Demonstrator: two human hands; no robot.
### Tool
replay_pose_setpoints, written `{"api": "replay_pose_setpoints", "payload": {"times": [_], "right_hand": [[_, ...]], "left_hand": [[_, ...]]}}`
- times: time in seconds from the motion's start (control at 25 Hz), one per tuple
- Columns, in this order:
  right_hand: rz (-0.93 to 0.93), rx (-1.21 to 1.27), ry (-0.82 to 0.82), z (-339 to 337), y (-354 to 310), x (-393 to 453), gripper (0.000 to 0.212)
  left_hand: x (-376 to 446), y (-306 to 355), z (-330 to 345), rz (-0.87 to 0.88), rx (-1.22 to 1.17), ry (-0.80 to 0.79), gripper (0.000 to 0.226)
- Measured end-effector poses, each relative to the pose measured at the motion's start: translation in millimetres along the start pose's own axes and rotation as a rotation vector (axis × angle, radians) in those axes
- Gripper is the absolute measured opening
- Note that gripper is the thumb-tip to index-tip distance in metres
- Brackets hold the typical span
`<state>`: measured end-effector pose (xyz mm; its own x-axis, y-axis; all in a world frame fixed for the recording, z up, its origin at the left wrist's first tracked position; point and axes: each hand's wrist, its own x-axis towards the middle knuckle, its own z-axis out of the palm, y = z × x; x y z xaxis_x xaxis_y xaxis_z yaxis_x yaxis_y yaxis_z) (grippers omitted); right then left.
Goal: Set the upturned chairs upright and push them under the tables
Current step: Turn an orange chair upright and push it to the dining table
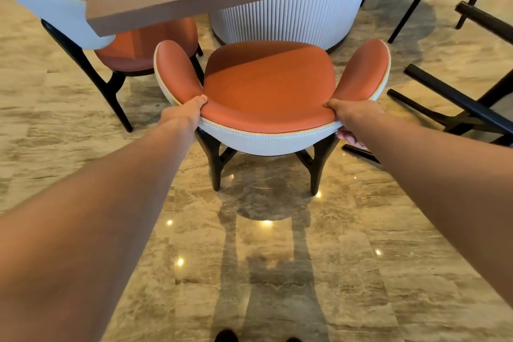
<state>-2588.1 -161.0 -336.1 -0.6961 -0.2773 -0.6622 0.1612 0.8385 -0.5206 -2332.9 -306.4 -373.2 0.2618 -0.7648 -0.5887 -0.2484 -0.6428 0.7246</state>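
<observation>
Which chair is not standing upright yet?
The chair at far right: only its black legs show, lying across the floor. The held, left and far chairs stand upright.

Open marble floor (266,272) behind the upright chair (269,83), unobstructed. Ahead, table edge (194,0) overhanging the seat front; ribbed pedestal (291,19) directly beyond. Left: neighbouring chair (83,30), just beside. Right: black legs of a tipped chair (455,103), near the backrest.

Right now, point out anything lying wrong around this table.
One chair at the right lies tipped over, black legs pointing sideways across the floor. The chair both hands grip stands upright, facing the table.
</observation>
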Motion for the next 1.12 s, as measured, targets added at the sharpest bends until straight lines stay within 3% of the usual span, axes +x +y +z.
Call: {"api": "replay_pose_setpoints", "payload": {"times": [0.16,0.44,0.64,0.8,0.88,1.0,1.12], "right_hand": [[-0.002,0.007,0.055,5.3,-15.4,12.5,0.051],[0.019,-0.012,0.092,12.9,-53.1,40.3,0.058],[0.121,-0.078,0.034,15.4,-62.1,48.4,0.057],[0.146,-0.027,0.128,14.0,-66.0,46.6,0.062],[0.166,-0.033,0.086,8.6,-66.8,41.3,0.07],[0.176,-0.034,-0.022,-6.9,-73.9,40.0,0.086],[0.058,-0.133,0.106,-34.6,-102.4,65.0,0.102]], "left_hand": [[8.6,12.3,10.5,-0.015,0.045,-0.061,0.08],[27.8,40.6,28.6,-0.046,0.073,-0.011,0.071],[31.8,45.1,29.2,-0.079,0.132,-0.014,0.077],[25.2,62.7,21.7,-0.217,0.221,-0.167,0.058],[24.0,71.4,14.0,-0.248,0.274,-0.194,0.061],[39.0,90.6,4.0,-0.142,0.249,-0.099,0.079],[71.0,130.9,2.7,-0.019,0.222,-0.044,0.092]]}}
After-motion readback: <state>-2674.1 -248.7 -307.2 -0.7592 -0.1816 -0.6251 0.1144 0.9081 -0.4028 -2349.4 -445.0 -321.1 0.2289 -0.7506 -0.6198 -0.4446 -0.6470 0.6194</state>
